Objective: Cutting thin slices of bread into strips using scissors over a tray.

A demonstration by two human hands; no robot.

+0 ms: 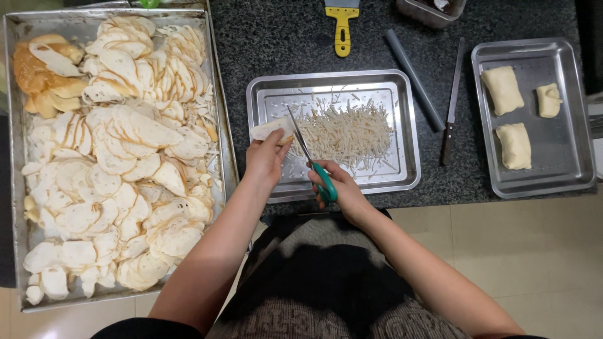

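Pale slice (269,129) pinched in left hand (265,160) over steel tray (408,125), far end hidden by fingers. Green-handled scissors (312,161) gripped in right hand (339,191), blades parted beside shredded strips (348,135); fingertips hard to see.

No pkgs, labels, signs or screens in view; only bare metal trays, loose food, tools.

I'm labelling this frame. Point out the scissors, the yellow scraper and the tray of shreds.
scissors (326,186), head view, green handle.
yellow scraper (342,31), head view, handle.
tray of shreds (409,125), head view, right rim.
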